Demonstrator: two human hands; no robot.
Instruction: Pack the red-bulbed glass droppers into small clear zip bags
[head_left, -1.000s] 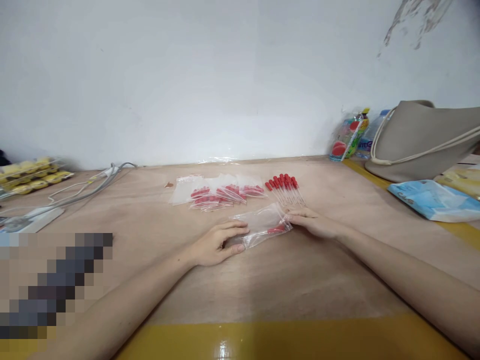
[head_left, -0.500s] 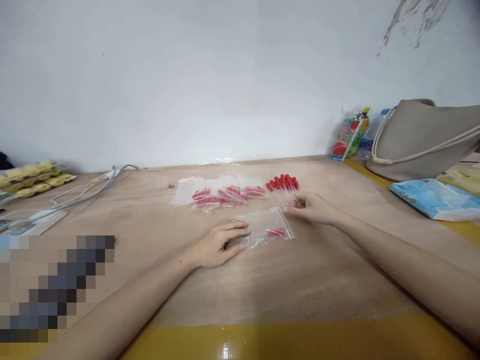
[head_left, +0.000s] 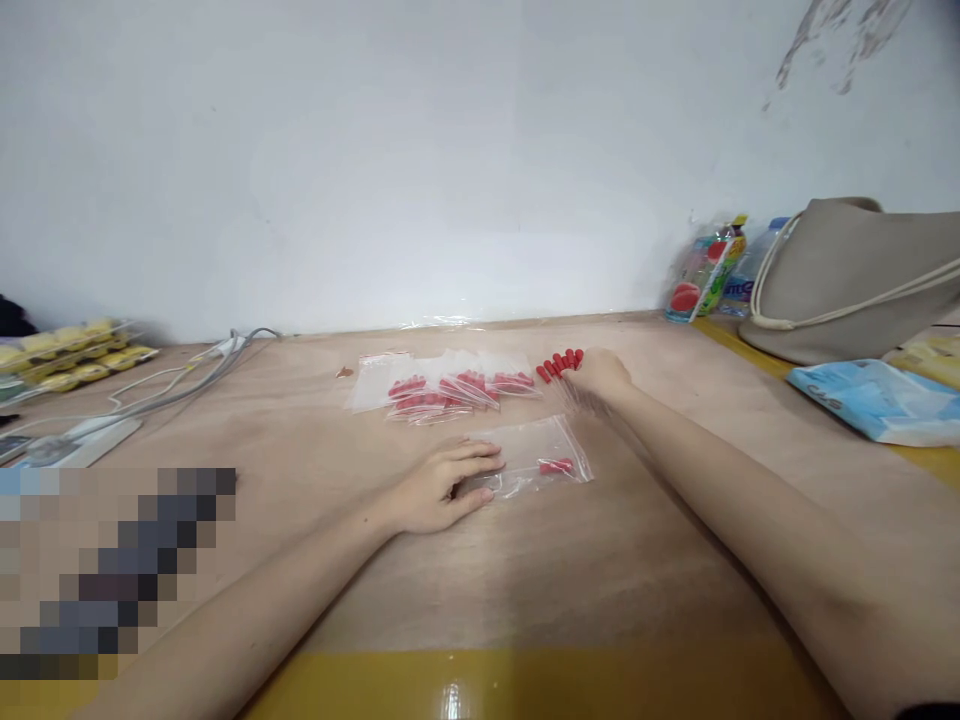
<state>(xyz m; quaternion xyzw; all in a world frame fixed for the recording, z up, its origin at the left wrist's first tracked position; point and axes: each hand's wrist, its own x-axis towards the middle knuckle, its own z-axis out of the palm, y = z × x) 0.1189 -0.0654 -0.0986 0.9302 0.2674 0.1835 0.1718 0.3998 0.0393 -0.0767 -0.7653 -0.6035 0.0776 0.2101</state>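
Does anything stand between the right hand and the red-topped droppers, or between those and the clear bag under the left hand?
Nothing visible does. The right hand is at the red-topped droppers; only tabletop shows between them and the clear bag under the left hand.

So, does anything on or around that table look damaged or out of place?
Two things: a grey-brown patch mars the plain wall at upper right, peeled or smeared, I can't tell; and a small brown spot sits alone on the table, left of the piled zip bags.

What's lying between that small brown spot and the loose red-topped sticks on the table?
Overlapping clear bags, with red pieces showing inside some, lie there in the head view.
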